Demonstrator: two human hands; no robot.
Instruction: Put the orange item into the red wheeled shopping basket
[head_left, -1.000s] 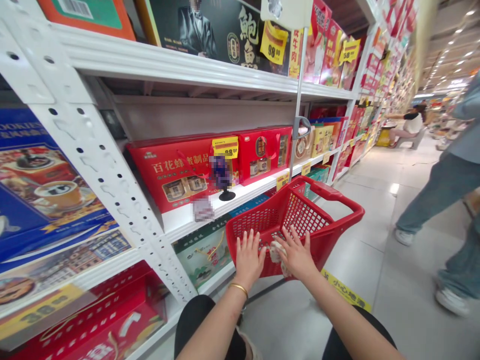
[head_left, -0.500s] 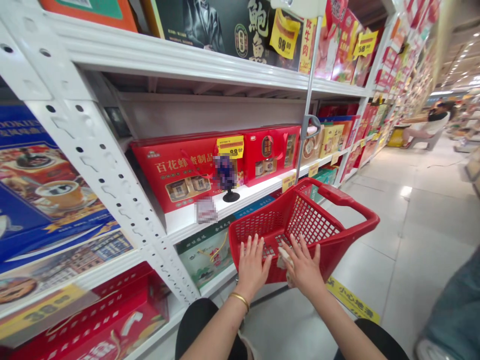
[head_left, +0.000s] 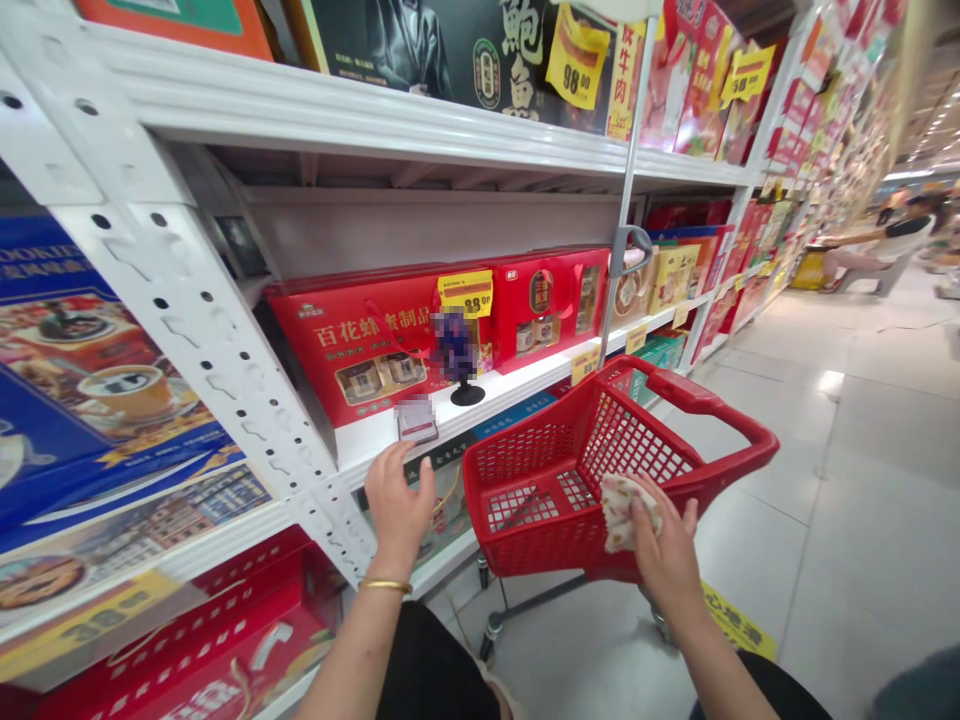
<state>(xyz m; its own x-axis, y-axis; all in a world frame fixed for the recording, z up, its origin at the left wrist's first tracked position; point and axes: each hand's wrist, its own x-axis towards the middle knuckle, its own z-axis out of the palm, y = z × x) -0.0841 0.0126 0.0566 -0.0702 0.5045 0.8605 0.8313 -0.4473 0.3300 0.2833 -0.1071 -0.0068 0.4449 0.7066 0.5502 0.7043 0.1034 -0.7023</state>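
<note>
White shelf (head_left: 499,386) ahead; I see blurred flat object (head_left: 415,416) just beyond left grip (head_left: 397,503), the nearer one, loosely spread; right grip (head_left: 667,548) pinches patterned cloth (head_left: 619,512).

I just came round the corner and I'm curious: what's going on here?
A person's right hand holds a pale, patterned cloth at the near side of a red plastic shopping cart. The open left hand is just below a small, flat, blurred item on a white metal shelf; whether it touches the shelf edge is unclear. Beside that item, a blurred purple object on a round black base stands before red gift boxes.
</note>
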